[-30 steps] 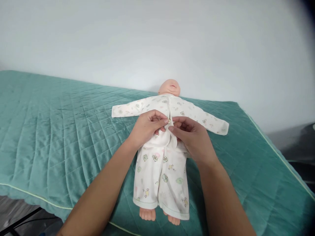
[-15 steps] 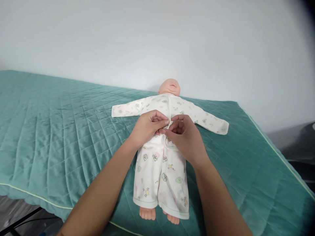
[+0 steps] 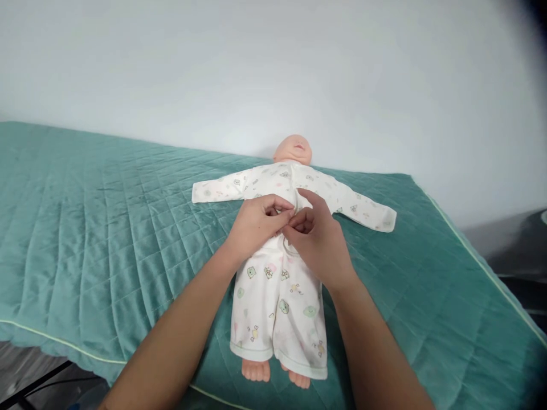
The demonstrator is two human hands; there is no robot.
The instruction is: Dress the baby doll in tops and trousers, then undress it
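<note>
A baby doll [image 3: 293, 149] lies on its back, head toward the wall, dressed in a white printed top [image 3: 273, 175] and matching trousers [image 3: 277, 307]. Its sleeves spread out to both sides, and the bare feet stick out below the trouser legs. Over the doll's belly, my left hand [image 3: 261, 221] pinches the front edge of the top between thumb and fingers. Right beside it, my right hand [image 3: 318, 236] also pinches at that front edge, its index finger raised along the cloth. The fingers hide the exact spot of the fastening.
A green quilted cover [image 3: 128, 256] with pale piping lies under the doll. Behind it rises a plain white wall [image 3: 213, 74]. Dark objects [image 3: 523, 290] stand beyond the right edge, and a black metal bar [image 3: 40, 384] shows at lower left.
My right hand's index finger has lifted and straightened upward along the top's front. My left hand stays at nearly the same place, still pinching.
</note>
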